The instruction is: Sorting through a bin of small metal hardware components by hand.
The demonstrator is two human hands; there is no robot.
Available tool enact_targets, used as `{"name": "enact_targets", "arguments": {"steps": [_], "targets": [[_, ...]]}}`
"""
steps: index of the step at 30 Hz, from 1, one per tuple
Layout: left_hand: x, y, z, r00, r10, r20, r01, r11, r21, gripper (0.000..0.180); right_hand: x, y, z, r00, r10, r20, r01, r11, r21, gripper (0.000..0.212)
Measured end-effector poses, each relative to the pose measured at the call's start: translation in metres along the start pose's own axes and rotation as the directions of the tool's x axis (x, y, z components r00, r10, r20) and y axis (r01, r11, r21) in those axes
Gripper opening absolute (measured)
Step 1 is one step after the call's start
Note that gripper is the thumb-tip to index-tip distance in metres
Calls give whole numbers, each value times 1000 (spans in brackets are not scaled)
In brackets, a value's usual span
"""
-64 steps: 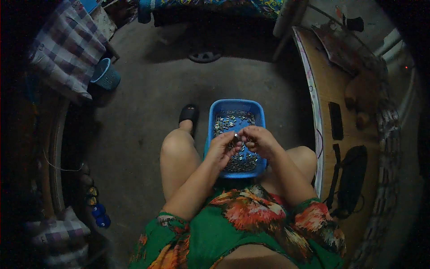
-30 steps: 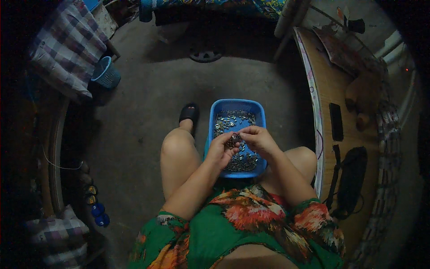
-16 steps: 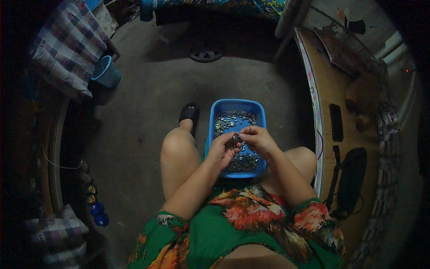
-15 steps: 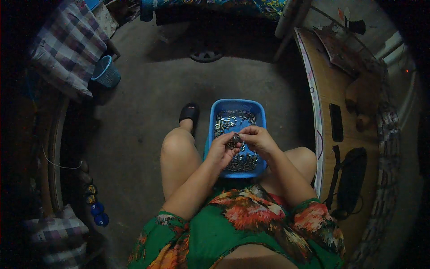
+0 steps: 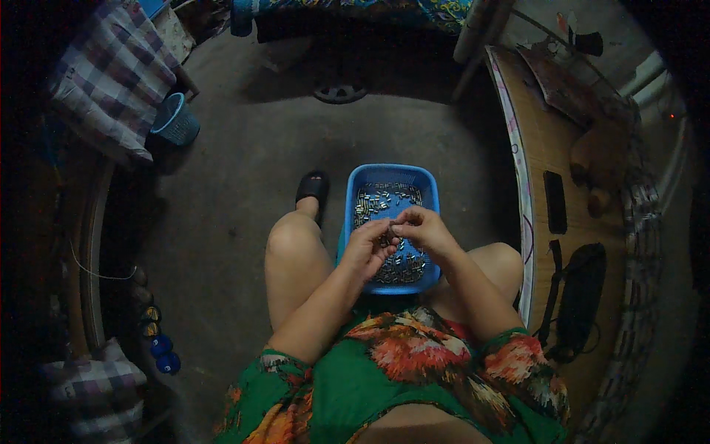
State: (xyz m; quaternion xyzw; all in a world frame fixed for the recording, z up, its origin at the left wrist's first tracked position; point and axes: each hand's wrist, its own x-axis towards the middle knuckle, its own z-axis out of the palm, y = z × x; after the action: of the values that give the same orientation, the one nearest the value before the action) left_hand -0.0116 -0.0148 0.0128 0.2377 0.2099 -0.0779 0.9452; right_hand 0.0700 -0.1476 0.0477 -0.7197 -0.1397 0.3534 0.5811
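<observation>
A blue plastic basket (image 5: pixel 435 194) sits between my knees. Small shiny metal cylinders (image 5: pixel 376 203) lie in it, in a loose spread at the far end and a denser heap at the near end. Above the middle of the basket my left hand (image 5: pixel 362 250) is cupped, its fingers curled around several of these small metal cylinders. My right hand (image 5: pixel 424 231) meets it at the fingertips, thumb and forefinger pinched on a small piece. The fingers partly hide what lies between the hands.
A wooden table (image 5: pixel 531 133) runs along my right, with a dark flat rectangular object (image 5: pixel 555 202) and a black bag (image 5: pixel 581 296) on it. A blue bin (image 5: pixel 176 124) stands at the far left beside checked cloth (image 5: pixel 118 81). My foot wears a black slipper (image 5: pixel 312 191).
The right fingertips have closed in over the left fingers, and the dark shiny pieces there are now more covered. The basket and arms are nearly unmoved.
</observation>
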Motion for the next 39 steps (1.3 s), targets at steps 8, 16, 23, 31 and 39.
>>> {"name": "enact_targets", "arguments": {"steps": [8,16,23,31,39], "targets": [[-3,5,4,997,-62,39,61,998,36,19,-3,-13,-3,993,67,92,-78,990,118,17],[0,2,-1,998,-54,35,53,998,30,20,-2,-7,-1,990,137,32,-140,974,179,19],[0,2,1,996,48,-70,-43,997,60,17,3,-1,-9,975,154,159,-203,909,365,17],[3,1,-8,994,73,-82,-79,994,-75,20,10,9,-11,918,364,157,-369,640,674,17],[6,5,-8,990,96,-107,-107,989,-99,21,29,48,-10,833,489,257,-529,573,625,14]]}}
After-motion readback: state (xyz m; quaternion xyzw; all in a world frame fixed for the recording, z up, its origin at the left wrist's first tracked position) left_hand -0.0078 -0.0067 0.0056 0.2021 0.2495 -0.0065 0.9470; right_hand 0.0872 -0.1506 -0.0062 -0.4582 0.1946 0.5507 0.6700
